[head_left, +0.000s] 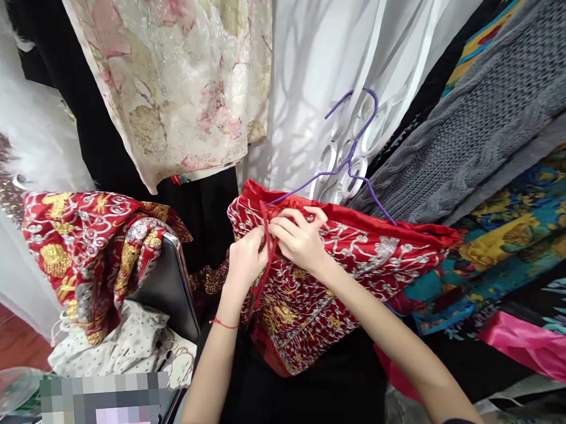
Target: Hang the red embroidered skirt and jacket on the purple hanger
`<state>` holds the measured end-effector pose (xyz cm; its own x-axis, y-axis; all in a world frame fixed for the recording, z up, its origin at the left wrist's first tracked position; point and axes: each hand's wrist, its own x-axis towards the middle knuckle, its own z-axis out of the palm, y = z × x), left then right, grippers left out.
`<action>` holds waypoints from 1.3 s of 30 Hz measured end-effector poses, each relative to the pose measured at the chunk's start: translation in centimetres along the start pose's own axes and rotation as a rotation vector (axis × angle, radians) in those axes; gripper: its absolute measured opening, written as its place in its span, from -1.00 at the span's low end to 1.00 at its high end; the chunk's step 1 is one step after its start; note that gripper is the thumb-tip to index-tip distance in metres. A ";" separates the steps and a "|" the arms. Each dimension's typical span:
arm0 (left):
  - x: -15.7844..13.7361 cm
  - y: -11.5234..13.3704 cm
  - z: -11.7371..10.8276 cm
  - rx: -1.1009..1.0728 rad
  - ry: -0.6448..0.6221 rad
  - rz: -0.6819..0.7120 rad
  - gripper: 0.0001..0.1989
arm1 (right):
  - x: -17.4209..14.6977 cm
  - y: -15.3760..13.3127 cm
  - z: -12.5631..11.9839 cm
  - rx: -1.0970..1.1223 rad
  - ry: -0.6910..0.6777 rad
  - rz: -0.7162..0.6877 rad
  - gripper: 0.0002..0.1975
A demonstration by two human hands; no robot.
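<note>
A red garment [363,251] with silver and gold embroidery hangs on a purple hanger [342,164], its plain red top edge slanting down to the right. A thin red cord [268,271] drops from the upper left part of that edge, between my hands. My left hand [246,261] pinches the cord from the left, fingers bent. On the right, my right hand [300,238] has its fingers curled in against the cord and the cloth just below the edge. Both sets of fingertips nearly meet, and the exact grip between them is partly hidden.
A matching red embroidered cloth [96,244] drapes over a dark chair back [175,290] at left, above a white dotted cloth [118,343]. Floral fabric [181,83] hangs overhead. Grey knitwear [480,121] and patterned clothes crowd the right. White curtain [301,62] lies behind.
</note>
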<state>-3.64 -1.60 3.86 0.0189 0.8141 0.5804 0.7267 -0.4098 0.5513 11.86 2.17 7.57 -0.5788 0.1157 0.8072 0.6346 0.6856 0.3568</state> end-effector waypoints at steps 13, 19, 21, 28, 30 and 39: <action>0.8 -0.7 -3.0 -0.186 0.125 0.003 -0.80 | 1.5 -0.8 -4.3 0.069 -0.084 0.000 -0.79; 9.1 0.3 -4.3 -0.106 0.460 -0.053 -0.61 | -2.2 4.7 -12.2 -0.094 -0.320 0.128 -0.62; 10.9 0.3 -4.3 -0.008 0.250 -0.077 -0.62 | -4.4 7.6 -15.0 -0.147 -0.398 0.179 -0.67; 10.7 -1.5 -4.3 0.163 0.024 -0.071 -0.74 | -8.7 13.9 -19.0 -0.037 -0.408 0.209 -0.71; 10.4 -1.9 -4.5 0.196 0.114 -0.108 -0.71 | -8.3 14.7 -18.1 -0.043 -0.297 0.240 -0.65; 10.0 -3.8 -5.7 -0.511 0.074 -0.201 -0.67 | -5.4 13.5 -12.9 -0.310 0.109 0.398 -0.74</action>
<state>-10.19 5.76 10.99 -0.1474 0.8735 0.4640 0.2847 -0.4118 0.8657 30.17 1.50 14.10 -0.2151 0.2372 0.9474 0.9265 0.3562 0.1212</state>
